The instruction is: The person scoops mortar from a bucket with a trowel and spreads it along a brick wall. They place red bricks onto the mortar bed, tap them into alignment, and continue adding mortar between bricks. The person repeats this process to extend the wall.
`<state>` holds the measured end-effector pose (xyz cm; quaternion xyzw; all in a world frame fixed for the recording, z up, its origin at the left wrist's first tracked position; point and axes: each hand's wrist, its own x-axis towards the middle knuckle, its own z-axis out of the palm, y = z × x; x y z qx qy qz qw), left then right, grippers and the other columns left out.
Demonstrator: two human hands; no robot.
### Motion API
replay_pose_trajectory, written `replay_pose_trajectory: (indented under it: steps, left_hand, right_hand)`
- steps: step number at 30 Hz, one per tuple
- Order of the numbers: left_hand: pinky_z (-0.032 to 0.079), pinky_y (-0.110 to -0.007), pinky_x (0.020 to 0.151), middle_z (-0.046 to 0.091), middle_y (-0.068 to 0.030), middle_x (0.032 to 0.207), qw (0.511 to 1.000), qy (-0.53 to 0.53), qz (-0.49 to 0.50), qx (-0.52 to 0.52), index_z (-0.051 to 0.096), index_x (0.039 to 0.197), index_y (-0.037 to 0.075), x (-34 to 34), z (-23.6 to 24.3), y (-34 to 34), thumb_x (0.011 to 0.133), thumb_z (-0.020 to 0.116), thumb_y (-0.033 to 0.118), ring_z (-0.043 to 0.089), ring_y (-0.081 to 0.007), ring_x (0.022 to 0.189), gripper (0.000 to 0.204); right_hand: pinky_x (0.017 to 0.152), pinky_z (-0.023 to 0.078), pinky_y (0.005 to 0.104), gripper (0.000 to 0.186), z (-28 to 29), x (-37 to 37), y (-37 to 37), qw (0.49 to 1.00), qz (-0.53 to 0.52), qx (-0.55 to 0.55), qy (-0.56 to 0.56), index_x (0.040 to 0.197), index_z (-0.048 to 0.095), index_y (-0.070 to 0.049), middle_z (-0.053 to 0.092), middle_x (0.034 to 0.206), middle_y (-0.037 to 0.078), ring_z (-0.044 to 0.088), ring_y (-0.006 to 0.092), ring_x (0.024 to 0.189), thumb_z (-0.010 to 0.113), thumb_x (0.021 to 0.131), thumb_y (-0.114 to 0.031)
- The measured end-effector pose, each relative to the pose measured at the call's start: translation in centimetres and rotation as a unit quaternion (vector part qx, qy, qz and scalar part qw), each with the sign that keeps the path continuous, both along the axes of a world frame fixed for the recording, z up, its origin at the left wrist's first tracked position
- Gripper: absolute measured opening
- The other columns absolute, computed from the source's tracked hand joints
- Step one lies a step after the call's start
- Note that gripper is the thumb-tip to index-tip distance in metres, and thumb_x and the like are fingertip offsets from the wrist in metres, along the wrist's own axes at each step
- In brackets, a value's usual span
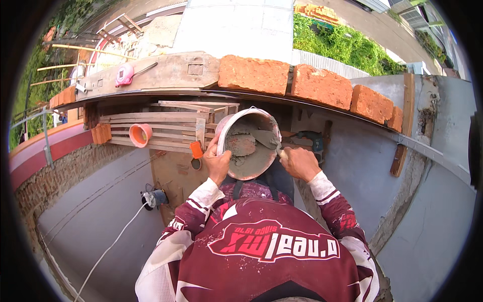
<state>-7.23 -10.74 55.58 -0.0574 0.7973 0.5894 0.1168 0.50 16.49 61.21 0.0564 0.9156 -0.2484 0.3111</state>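
A whitish bucket (222, 126) tilts toward me, its mouth facing up at me in the middle of the head view. Wet grey mortar (250, 164) lies inside, with a reddish-brown lump (243, 144) partly coated in it. My left hand (216, 163) is closed around the bucket's left rim, thumb at the inner side. At the right rim, my right hand (300, 163) is closed on the handle of a trowel (266, 138). The trowel's blade reaches into the bucket and bears some mortar.
Beyond the bucket, orange bricks (254, 74) line a ledge beside a wooden board (171, 73) carrying a pink tape measure (125, 74). Wooden slats (156, 121) and an orange cup (140, 135) are at left. A teal tool (316, 140) is at right; a white cord (113, 244) hangs lower left.
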Motion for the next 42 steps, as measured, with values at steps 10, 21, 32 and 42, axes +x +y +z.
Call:
replay_pose_trajectory:
  steps: [10, 21, 32, 42]
  left_hand:
    - [0.052, -0.034, 0.081, 0.063, -0.0235, 0.131, 0.956, 0.077, 0.279, -0.044, 0.045, 0.059, -0.004, 5.8, 2.6, -1.1, 0.066, 0.066, 0.001, 0.067, -0.0241, 0.104, 0.023]
    - [0.046, -0.025, 0.062, 0.068, -0.0044, 0.103, 0.909, 0.079, 0.403, 0.079, 0.067, 0.079, -0.008, 5.6, 2.7, -8.5, 0.069, 0.059, -0.005, 0.058, -0.0083, 0.073, 0.013]
    - [0.045, -0.024, 0.054, 0.072, -0.0033, 0.091, 0.893, 0.056, 0.425, 0.136, 0.074, 0.091, -0.008, 2.9, 5.9, -16.2, 0.065, 0.061, -0.005, 0.057, -0.0058, 0.062, 0.029]
    - [0.038, -0.026, 0.050, 0.056, 0.0051, 0.066, 0.797, 0.003, 0.584, 0.153, 0.060, 0.068, 0.001, 4.8, 5.5, -18.5, 0.067, 0.062, 0.000, 0.048, -0.0060, 0.057, 0.003]
  right_hand:
    - [0.067, 0.056, 0.0504, 0.032, 0.2, -8.4, -5.2, 0.951, 0.300, 0.057, 0.044, 0.094, 0.065, -0.003, 0.070, 0.079, 0.021, 0.069, 0.0420, 0.074, 0.057, 0.093, -0.034]
    - [0.077, 0.055, 0.0500, 0.039, 3.1, -12.3, -10.4, 0.920, 0.391, -0.002, 0.006, 0.100, 0.071, -0.008, 0.072, 0.090, 0.020, 0.069, 0.0389, 0.088, 0.060, 0.090, -0.045]
    - [0.080, 0.053, 0.0482, 0.036, 2.2, -15.9, -18.5, 0.906, 0.400, -0.127, -0.051, 0.105, 0.071, -0.006, 0.071, 0.093, 0.021, 0.068, 0.0398, 0.091, 0.065, 0.088, -0.037]
    - [0.068, 0.049, 0.0325, 0.029, 2.3, -16.3, -21.2, 0.923, 0.259, -0.203, -0.201, 0.112, 0.070, 0.000, 0.068, 0.081, 0.009, 0.059, 0.0125, 0.072, 0.068, 0.090, -0.020]
